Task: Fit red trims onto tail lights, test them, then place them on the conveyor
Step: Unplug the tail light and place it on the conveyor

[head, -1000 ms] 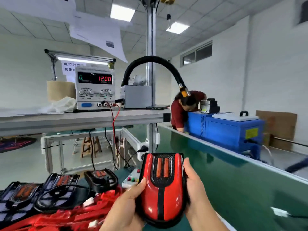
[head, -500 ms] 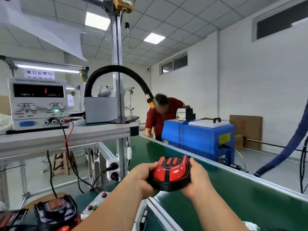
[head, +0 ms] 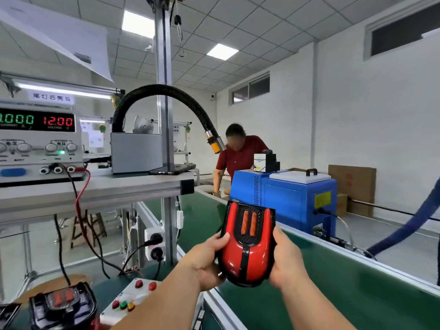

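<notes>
— Head view: what is in the hands?
— A tail light [head: 247,246], rounded, its glossy red trim [head: 258,253] split by a black stripe, with two orange lenses in a textured black panel. The left hand [head: 207,265] and right hand [head: 285,263] grip its sides, fingers curled.
— Where?
— Held above the smooth green conveyor [head: 333,294], not touching it. A boxy blue machine [head: 285,198] stands beyond; the power supply [head: 38,141] at left reads 12.00.

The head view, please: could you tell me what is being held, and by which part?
The tail light with its red trim is held by both hands: the left hand grips its left edge, the right hand its right edge.
</notes>
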`<state>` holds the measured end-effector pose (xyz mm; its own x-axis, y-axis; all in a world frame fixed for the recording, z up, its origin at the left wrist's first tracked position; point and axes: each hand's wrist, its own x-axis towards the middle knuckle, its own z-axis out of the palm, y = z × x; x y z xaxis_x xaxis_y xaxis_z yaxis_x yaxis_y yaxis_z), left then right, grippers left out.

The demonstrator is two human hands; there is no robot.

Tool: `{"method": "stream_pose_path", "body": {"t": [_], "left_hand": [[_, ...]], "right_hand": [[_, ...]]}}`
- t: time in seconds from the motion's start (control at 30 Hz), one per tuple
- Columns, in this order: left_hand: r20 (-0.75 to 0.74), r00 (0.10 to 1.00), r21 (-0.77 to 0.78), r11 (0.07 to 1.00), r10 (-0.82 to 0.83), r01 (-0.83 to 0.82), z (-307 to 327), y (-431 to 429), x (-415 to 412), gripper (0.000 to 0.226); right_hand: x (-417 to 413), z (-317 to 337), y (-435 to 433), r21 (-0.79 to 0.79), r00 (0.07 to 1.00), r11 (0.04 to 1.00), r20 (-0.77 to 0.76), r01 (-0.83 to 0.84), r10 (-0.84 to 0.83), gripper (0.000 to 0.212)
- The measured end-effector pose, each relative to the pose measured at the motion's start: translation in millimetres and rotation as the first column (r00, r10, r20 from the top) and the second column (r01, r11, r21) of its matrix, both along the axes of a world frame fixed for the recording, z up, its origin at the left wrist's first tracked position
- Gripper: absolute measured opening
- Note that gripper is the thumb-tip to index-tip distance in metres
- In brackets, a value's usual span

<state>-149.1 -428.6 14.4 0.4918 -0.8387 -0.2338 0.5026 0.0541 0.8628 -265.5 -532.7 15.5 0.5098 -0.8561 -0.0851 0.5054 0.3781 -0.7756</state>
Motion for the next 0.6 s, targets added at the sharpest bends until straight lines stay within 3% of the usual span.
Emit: {"method": "stream_pose_path", "body": {"t": [0.1,0.23,0.33,0.6], "left_hand": [[0.050,0.997,0.038,0.998,0.057,-0.059,2.7,-5.5,-1.2,0.026],[0.195,0.956,0.085,0.967,0.220,-0.240,19.3,-14.9,-8.5,0.017],[0.148,0.934,0.098,0.935,0.326,-0.341,29.5,-15.6,-6.1,0.015],[0.041,0.952,0.124,0.944,0.303,-0.306,32.0,-3.3,8.3,0.024]], "right_hand": [[8.8,-3.9,-5.6,0.039,0.998,0.999,-0.065,0.009,-0.006,0.035],[29.1,-6.3,-2.6,0.185,0.950,0.982,-0.299,-0.037,0.092,0.032],[43.5,-8.1,0.9,0.191,0.903,0.976,-0.394,-0.101,0.171,0.030],[49.8,1.2,-6.0,0.169,0.880,0.980,-0.444,-0.105,0.171,0.030]]}}
